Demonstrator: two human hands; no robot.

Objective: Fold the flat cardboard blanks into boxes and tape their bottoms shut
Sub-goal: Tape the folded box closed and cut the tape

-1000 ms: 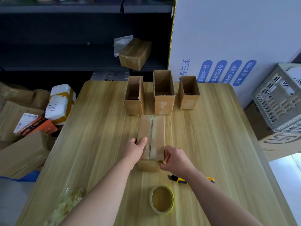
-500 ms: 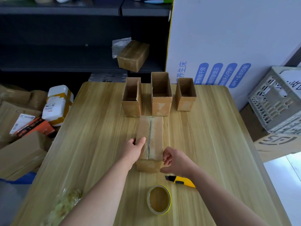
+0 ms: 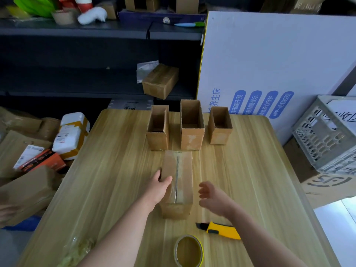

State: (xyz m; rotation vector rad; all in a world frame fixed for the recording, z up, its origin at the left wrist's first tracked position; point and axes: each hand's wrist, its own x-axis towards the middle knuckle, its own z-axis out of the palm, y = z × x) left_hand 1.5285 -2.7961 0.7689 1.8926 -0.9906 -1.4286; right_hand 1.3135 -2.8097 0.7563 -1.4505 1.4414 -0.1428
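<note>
A taped cardboard box [image 3: 180, 182] lies bottom-up in the middle of the wooden table [image 3: 107, 170], clear tape running along its seam. My left hand [image 3: 158, 186] grips its left edge, thumb on top. My right hand [image 3: 212, 197] hovers just right of the box, fingers loosely spread, touching nothing. A tape roll [image 3: 188, 251] lies at the near edge. Beside it rests a yellow utility knife [image 3: 221, 230]. Three open boxes stand in a row behind: left [image 3: 158, 130], middle [image 3: 192, 126], right [image 3: 220, 127].
A crumpled clear plastic wrap [image 3: 77, 251] lies at the table's near left. Cardboard parcels [image 3: 28, 191] pile on the floor to the left. A grey plastic crate [image 3: 331, 135] sits right of the table. Dark shelves with a box [image 3: 160, 80] stand behind.
My right hand has let go of the box's near right corner and opened beside it. My left hand keeps its hold. The camera has tilted upward.
</note>
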